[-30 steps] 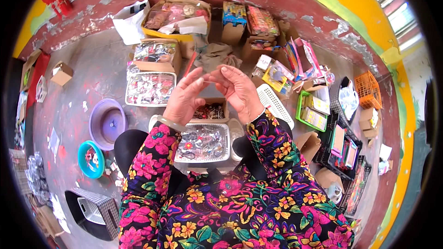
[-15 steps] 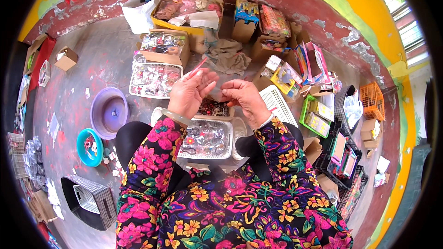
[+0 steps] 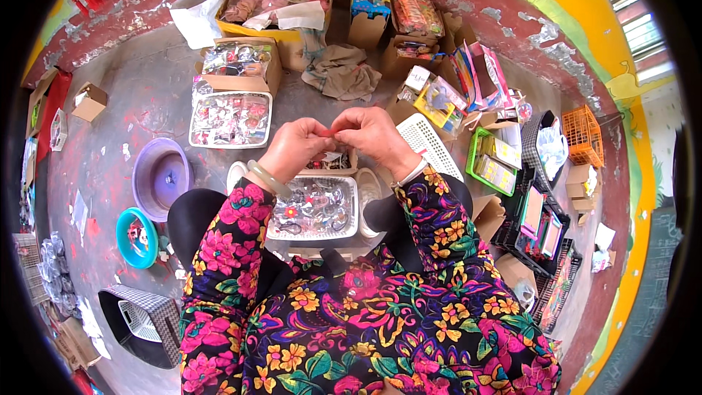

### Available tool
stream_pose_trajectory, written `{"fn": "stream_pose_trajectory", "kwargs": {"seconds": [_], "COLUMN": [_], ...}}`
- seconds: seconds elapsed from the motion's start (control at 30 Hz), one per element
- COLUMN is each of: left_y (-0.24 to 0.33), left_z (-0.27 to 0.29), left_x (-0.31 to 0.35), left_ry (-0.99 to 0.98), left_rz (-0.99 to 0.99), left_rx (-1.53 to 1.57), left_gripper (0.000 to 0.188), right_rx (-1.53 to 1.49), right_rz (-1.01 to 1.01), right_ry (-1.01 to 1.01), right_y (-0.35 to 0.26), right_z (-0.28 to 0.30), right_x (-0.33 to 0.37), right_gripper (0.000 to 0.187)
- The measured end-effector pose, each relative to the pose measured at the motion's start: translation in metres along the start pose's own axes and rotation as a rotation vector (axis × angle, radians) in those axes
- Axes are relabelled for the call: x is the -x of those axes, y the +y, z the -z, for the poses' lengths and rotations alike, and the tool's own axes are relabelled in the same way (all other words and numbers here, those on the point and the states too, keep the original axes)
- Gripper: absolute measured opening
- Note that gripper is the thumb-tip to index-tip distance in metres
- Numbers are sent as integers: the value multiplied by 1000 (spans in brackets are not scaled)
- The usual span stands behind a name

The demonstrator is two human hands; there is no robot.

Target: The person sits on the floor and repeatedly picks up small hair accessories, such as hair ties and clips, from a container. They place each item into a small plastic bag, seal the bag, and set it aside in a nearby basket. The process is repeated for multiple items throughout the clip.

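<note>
My left hand [image 3: 296, 148] and my right hand [image 3: 374, 140] meet fingertip to fingertip in front of me. Both are closed in a pinch. Between the fingertips shows a small red strip [image 3: 327, 132], mostly hidden, so its exact kind cannot be told. Just under the hands stands a small cardboard box [image 3: 351, 170] with dark little items in it, partly covered by my fingers. Nearer to me is a white basket [image 3: 357, 208] full of small clear-wrapped accessories, between my legs.
Beyond my left hand stands another white basket [image 3: 193, 126] of wrapped accessories. A white perforated basket [image 3: 431, 148] and a green basket [image 3: 475, 153] lie to the right. Purple [image 3: 139, 183] and turquoise [image 3: 153, 249] basins stand left. Cardboard boxes [image 3: 281, 77] and a crumpled cloth [image 3: 342, 73] lie farther off.
My left hand has turned from partly spread fingers, with the red strip sticking up, to a pinch. Both hands have come together at the fingertips. The whole view has shifted slightly.
</note>
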State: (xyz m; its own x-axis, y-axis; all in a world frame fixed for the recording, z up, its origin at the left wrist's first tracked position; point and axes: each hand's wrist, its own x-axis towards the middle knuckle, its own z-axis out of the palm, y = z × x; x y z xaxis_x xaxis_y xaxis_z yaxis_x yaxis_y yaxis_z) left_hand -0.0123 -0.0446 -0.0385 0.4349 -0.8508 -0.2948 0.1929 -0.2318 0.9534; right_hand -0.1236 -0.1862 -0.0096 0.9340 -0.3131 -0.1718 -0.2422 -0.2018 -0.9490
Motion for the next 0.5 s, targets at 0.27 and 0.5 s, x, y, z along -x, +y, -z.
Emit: {"fn": "stream_pose_trajectory", "kwargs": {"seconds": [0.27, 0.5], "left_y": [12, 14], "left_z": [5, 10], "left_x": [7, 9], "left_ry": [38, -75], "left_rz": [34, 28], "left_rx": [165, 126], "left_gripper": [7, 10], "right_rx": [-27, -283], "right_rz": [-183, -209], "right_ry": [-17, -74], "right_y": [-9, -5], "right_z": [13, 18], "right_x": [4, 7], "right_gripper": [14, 17]}}
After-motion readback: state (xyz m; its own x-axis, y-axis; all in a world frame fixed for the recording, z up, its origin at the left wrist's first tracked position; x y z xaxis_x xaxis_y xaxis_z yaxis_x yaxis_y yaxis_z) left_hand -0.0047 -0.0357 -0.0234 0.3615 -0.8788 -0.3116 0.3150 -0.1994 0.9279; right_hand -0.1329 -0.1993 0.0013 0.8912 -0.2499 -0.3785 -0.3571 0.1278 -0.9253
